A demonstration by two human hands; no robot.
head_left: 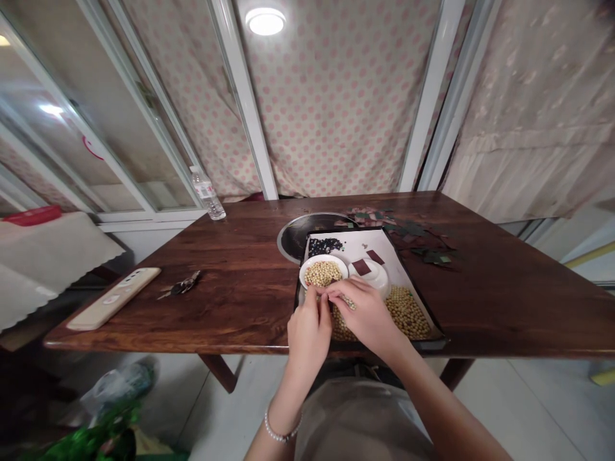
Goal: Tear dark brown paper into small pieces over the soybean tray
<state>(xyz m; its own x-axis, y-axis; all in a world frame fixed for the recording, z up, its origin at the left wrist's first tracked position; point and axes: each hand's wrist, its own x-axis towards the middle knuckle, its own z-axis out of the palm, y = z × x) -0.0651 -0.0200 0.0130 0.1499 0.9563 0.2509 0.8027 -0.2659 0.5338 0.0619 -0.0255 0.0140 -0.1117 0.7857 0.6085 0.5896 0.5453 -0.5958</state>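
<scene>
A black tray lies on the dark wooden table in front of me. It holds a heap of yellow soybeans, a small pile of black beans, a white bowl of soybeans and a white dish with two dark red pieces. My left hand and my right hand meet over the tray's near left corner, just below the bowl. Both have their fingers pinched together; the right one holds a few soybeans. What the left one pinches is too small to see.
A round metal lid sits behind the tray, with scattered dark paper pieces to its right. On the table's left lie keys and a long beige case. A plastic bottle stands on the window sill.
</scene>
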